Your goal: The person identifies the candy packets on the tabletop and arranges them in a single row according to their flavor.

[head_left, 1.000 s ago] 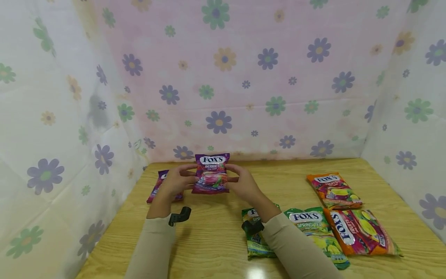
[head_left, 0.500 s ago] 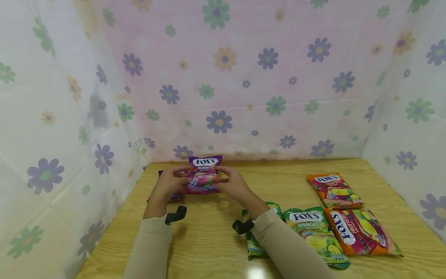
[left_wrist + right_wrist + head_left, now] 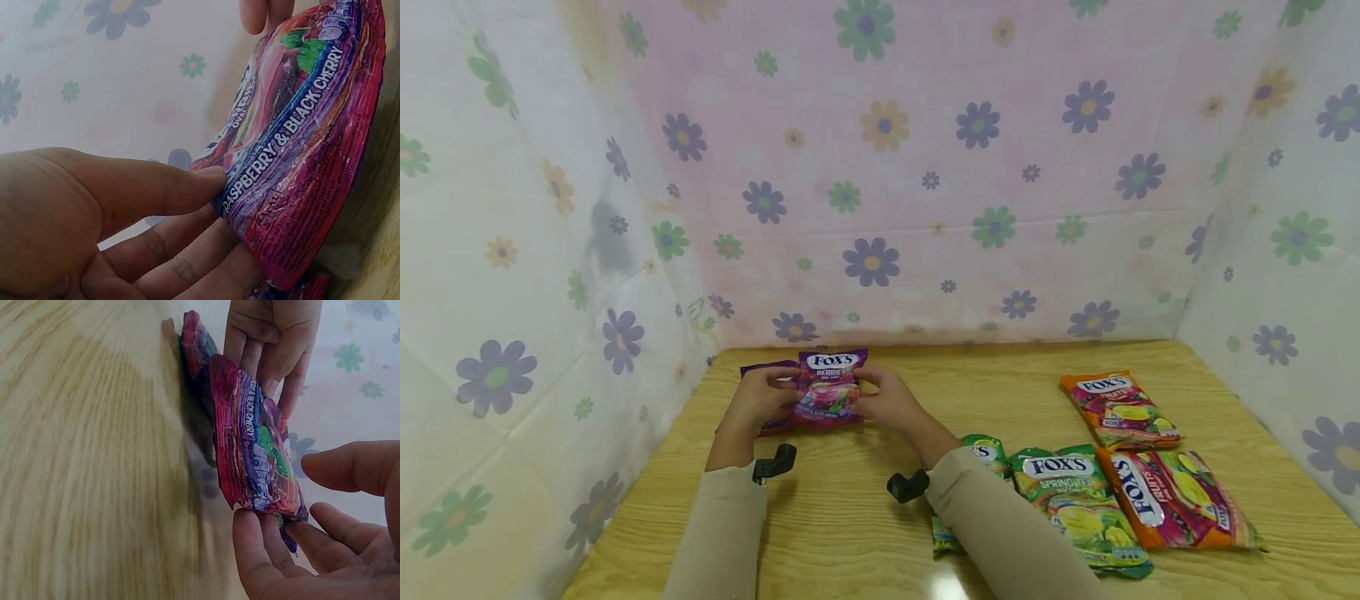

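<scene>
A purple Fox's Berries candy bag [image 3: 829,387] is held between both hands, tilted with its front facing up and toward me. My left hand [image 3: 758,402] pinches one side, thumb on the printed front and fingers behind, as the left wrist view shows. At the opposite side, my right hand [image 3: 891,408] has its fingers bent under the edge, while in the right wrist view its thumb [image 3: 331,467] stands slightly off the bag's front. A second purple candy bag [image 3: 775,427] lies on the table beside it, mostly hidden by the left hand.
Toward the right on the wooden table [image 3: 850,517] lie two green Spring Tea bags [image 3: 1063,483], one partly under the right sleeve [image 3: 1007,508]. Beyond them are two orange Fruits bags [image 3: 1120,410]. Flower-printed cloth [image 3: 917,208] encloses the back and sides.
Both hands have moved left and lowered the Berries bag, bringing it close over the table next to the second purple bag. The green and orange bags have stayed put.
</scene>
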`<state>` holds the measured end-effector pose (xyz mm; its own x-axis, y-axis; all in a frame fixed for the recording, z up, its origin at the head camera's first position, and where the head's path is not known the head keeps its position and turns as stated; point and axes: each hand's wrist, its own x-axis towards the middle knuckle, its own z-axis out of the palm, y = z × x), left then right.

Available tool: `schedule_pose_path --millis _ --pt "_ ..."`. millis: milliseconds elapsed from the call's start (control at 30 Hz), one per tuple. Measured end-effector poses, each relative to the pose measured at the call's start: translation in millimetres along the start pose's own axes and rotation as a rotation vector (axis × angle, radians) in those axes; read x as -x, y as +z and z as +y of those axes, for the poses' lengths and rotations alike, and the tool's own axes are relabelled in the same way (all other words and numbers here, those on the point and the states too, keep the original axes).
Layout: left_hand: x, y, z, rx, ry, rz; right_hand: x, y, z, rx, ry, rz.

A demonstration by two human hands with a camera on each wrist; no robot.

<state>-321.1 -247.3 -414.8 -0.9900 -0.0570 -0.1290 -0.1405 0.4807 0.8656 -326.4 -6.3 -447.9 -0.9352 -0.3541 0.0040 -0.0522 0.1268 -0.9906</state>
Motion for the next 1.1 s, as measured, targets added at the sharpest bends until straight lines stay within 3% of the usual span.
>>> schedule_pose_path --millis 300,533,733,1100 --pt "-0.5 -1.0 -5.9 -0.017 -0.041 0.014 0 7.7 6 0.036 0.023 -0.012" --pt "-4.3 -2.3 -12.4 -0.107 -0.021 0.036 -4 12.6 12 -0.007 0.049 -0.029" --pt "-5.4 -4.7 -16.5 -0.209 -0.045 0.060 -3 20.1 10 0.024 0.062 -0.064" --pt "-9.4 -1.9 -21.3 -0.319 0.015 0.080 0 20.9 5 0.126 0.132 -0.110"
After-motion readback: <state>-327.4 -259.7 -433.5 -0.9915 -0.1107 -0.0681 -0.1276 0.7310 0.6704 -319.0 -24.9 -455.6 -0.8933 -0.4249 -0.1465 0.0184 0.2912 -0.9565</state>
